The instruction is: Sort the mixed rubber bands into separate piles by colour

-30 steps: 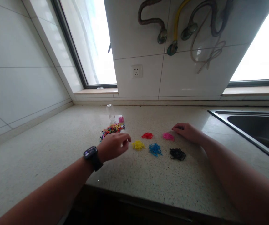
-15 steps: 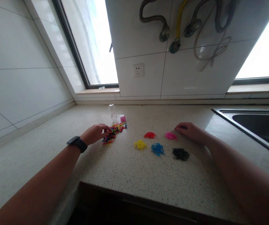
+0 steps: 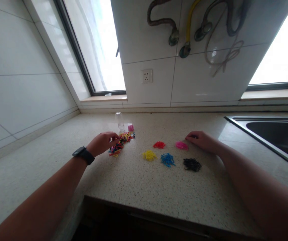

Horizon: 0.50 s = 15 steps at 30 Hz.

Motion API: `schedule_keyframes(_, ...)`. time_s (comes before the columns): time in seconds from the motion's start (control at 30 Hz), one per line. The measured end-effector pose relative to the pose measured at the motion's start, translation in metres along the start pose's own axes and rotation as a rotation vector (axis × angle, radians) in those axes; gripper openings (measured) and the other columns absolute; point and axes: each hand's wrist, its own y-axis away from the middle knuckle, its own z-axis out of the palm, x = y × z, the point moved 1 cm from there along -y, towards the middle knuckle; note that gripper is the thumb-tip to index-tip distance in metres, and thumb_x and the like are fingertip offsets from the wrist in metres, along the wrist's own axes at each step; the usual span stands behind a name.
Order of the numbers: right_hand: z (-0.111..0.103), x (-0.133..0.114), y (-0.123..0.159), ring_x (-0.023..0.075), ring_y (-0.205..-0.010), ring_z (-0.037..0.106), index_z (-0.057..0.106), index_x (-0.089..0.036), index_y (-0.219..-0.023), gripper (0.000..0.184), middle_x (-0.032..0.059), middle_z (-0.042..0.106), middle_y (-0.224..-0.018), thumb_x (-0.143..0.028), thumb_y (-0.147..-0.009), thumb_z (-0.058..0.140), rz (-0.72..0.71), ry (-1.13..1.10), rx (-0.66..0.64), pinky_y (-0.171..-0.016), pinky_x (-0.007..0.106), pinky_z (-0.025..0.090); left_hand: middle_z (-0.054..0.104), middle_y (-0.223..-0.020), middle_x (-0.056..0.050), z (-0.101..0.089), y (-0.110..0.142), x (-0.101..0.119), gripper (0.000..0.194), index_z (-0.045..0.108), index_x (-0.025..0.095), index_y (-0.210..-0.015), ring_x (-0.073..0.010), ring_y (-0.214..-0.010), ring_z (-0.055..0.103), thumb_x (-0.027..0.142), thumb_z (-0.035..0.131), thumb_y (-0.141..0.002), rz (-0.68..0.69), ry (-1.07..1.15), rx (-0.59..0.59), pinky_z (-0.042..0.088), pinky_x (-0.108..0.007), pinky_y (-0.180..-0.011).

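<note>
My left hand (image 3: 105, 143), a dark watch on its wrist, reaches into a mixed pile of small coloured rubber bands (image 3: 117, 147). Its thumb and fingers are pinched together at the pile's edge; what lies between them is too small to make out. My right hand (image 3: 198, 140) rests on the counter with fingers closed and no band visible in them, its tips just beside a pink pile of bands (image 3: 182, 145). Between the hands lie red bands (image 3: 159, 145), yellow bands (image 3: 149, 155), blue bands (image 3: 167, 160) and black bands (image 3: 192, 164), each in its own heap.
A clear bottle (image 3: 120, 122) stands upside down behind the mixed pile, with a pink cap (image 3: 131, 128) beside it. A steel sink (image 3: 239, 125) is set into the counter (image 3: 139, 187) at the right. A socket (image 3: 147, 76) and hoses are on the tiled wall.
The view has shifted slightly. My left fingers stay at the mixed pile, and my right hand stays beside the pink bands. The sorted heaps look the same.
</note>
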Motion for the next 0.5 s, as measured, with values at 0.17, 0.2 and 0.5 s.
schedule_keyframes(0.17,-0.001,-0.006,0.002,0.0248,-0.083,0.068,0.075,-0.022,-0.091,0.031,0.0079,0.076,-0.092,-0.046,-0.085,0.057,-0.005,-0.007,0.010,-0.078,0.036,0.051,0.066,-0.077,-0.002,0.001,-0.002,0.012,0.029,0.072,0.018,-0.096,-0.0130,-0.066,0.052,0.041,0.054,-0.092,-0.033,0.069,0.014,0.039,-0.025,-0.064)
schedule_keyframes(0.2,-0.001,-0.007,0.003,0.0248,-0.083,0.068,0.075,-0.022,-0.091,0.031,0.0078,0.076,-0.092,-0.046,-0.085,0.056,-0.008,-0.008,0.009,-0.078,0.036,0.051,0.066,-0.076,-0.002,0.001,-0.003,0.014,0.030,0.072,0.018,-0.095,-0.0129,-0.067,0.053,0.042,0.054,-0.092,-0.039,0.086,0.013,0.040,-0.025,-0.064)
schedule_keyframes(0.5,-0.001,-0.008,0.003,0.0240,-0.083,0.068,0.075,-0.022,-0.091,0.030,0.0079,0.076,-0.092,-0.044,-0.086,0.056,-0.002,-0.001,0.002,-0.078,0.035,0.051,0.063,-0.074,-0.003,0.008,-0.004,0.031,0.034,0.069,0.014,-0.095,-0.0111,-0.062,0.050,0.045,0.056,-0.093,-0.116,0.291,-0.004,0.037,-0.023,-0.055)
